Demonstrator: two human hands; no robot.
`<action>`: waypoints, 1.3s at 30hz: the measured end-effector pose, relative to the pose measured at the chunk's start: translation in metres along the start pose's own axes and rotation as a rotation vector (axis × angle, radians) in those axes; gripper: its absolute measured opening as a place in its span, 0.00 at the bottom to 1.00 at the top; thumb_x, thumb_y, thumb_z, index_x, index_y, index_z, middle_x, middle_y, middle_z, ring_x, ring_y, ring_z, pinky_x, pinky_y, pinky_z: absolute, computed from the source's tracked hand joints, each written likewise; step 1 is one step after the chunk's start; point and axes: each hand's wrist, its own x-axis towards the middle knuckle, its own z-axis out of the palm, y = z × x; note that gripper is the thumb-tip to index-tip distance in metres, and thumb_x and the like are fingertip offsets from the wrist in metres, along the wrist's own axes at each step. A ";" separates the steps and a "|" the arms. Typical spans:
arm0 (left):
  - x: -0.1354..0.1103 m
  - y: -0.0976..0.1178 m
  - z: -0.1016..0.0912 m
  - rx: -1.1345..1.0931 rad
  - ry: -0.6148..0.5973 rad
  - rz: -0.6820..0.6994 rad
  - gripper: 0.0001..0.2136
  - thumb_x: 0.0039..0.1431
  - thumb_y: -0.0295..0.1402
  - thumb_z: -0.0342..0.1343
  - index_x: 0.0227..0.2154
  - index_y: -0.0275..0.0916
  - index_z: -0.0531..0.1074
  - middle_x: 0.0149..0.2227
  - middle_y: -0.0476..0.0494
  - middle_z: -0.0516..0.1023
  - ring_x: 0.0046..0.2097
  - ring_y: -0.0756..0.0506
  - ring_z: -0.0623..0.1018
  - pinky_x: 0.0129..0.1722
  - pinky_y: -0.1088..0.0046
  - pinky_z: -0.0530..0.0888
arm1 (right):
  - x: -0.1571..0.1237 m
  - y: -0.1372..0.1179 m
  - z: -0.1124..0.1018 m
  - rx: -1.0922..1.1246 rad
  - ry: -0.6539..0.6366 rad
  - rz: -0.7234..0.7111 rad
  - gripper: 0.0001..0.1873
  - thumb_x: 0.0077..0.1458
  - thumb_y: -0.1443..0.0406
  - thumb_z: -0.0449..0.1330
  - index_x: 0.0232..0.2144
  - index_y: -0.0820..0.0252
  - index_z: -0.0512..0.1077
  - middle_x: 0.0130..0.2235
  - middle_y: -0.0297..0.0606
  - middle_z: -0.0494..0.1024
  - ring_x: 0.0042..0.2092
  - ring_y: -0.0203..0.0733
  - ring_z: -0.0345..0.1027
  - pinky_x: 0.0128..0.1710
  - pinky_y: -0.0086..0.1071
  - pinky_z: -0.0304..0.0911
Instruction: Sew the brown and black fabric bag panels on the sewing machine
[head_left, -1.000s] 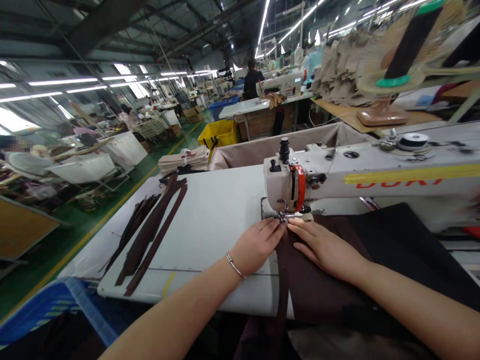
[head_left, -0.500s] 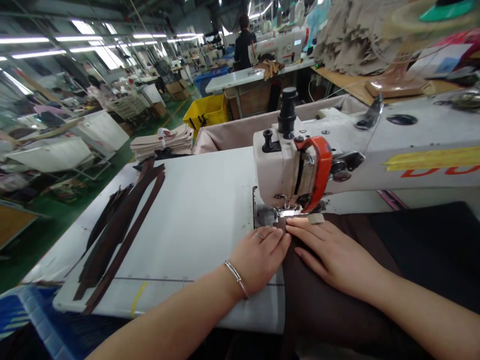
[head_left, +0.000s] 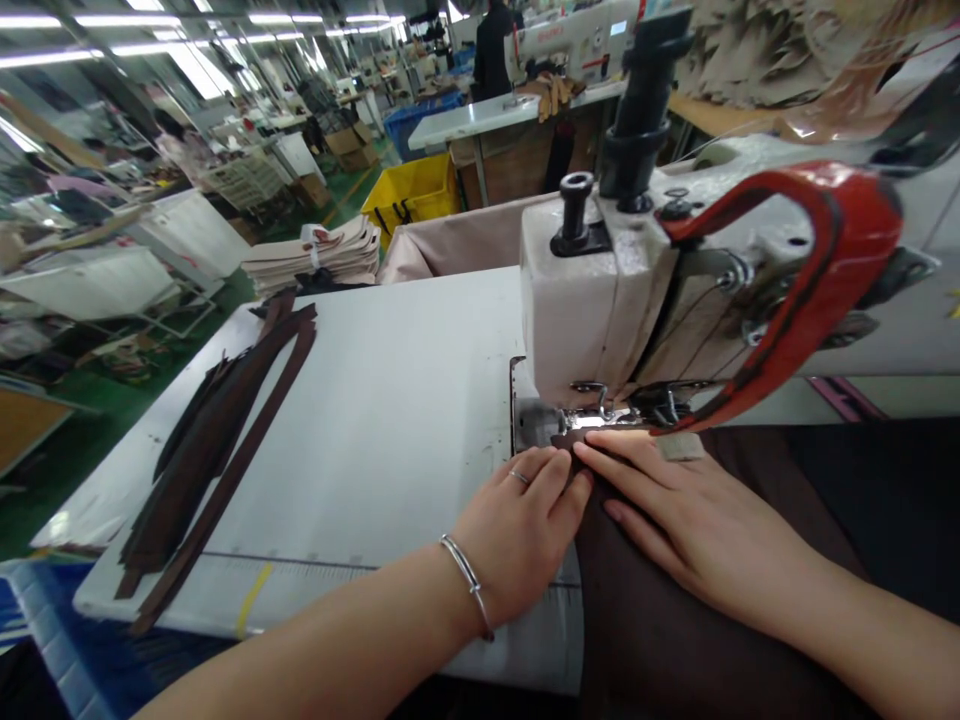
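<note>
Dark brown fabric lies under the needle area of a white sewing machine and hangs over the table's front edge. My left hand, with a ring and a silver bangle, has its fingers bent and pressed together on the fabric's left edge, just before the presser foot. What the fingertips pinch is partly hidden under them. Flat on the same fabric lies my right hand, fingers stretched toward the needle plate. A beige wrap sits on one of its fingers. The fingertips of both hands nearly meet.
Dark brown strips lie on the left of the white table. A red guard juts from the machine head. Behind are stacked beige pieces and a yellow bin; a blue crate stands lower left.
My view has moved closer to the machine, so its head and red guard look larger. The left fingers are bent more at the fabric edge. The right hand stays flat on the fabric.
</note>
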 end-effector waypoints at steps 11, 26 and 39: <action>-0.001 0.000 0.002 0.001 -0.036 -0.009 0.18 0.69 0.28 0.43 0.57 0.27 0.66 0.57 0.31 0.70 0.56 0.37 0.73 0.60 0.59 0.72 | 0.002 0.000 0.000 -0.009 -0.011 0.000 0.29 0.66 0.61 0.51 0.67 0.55 0.56 0.64 0.41 0.66 0.61 0.50 0.63 0.56 0.46 0.66; 0.007 -0.011 0.008 -0.036 -0.077 -0.030 0.17 0.69 0.28 0.45 0.58 0.32 0.65 0.60 0.35 0.68 0.59 0.39 0.70 0.64 0.57 0.68 | 0.011 0.007 0.000 -0.018 0.012 0.042 0.27 0.66 0.59 0.51 0.65 0.56 0.57 0.61 0.44 0.69 0.56 0.50 0.68 0.54 0.47 0.66; 0.005 -0.018 0.015 -0.044 -0.066 0.013 0.18 0.68 0.27 0.48 0.59 0.33 0.63 0.61 0.34 0.67 0.62 0.40 0.68 0.64 0.57 0.68 | 0.020 0.011 0.003 -0.138 0.041 0.038 0.26 0.67 0.56 0.50 0.62 0.63 0.62 0.56 0.49 0.73 0.57 0.57 0.65 0.54 0.52 0.63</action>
